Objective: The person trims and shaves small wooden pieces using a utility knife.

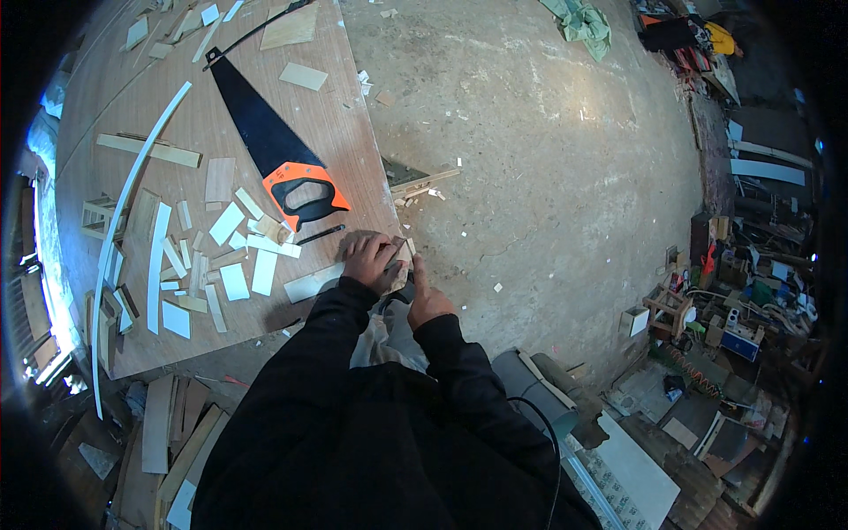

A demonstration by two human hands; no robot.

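Observation:
At the table's right edge, near my body, my left hand [368, 262] lies with fingers bent round a small pale wood piece [406, 251]. My right hand [429, 302] grips the same piece from the other side, its index finger stretched along it. My palms hide much of the piece. Beyond my left hand lies a thin black pencil-like stick [321, 235]. A handsaw [265, 132] with a dark blade and an orange-and-black handle rests farther up the table. A pale flat strip [315, 283] lies beside my left wrist.
Cut wood offcuts [234, 282] are scattered over the left of the wooden table [353, 124]. A long curved white strip [132, 190] overhangs its near edge. Tools and clutter [742, 327] line the right side of the concrete floor [548, 177]; boards [159, 424] lie at lower left.

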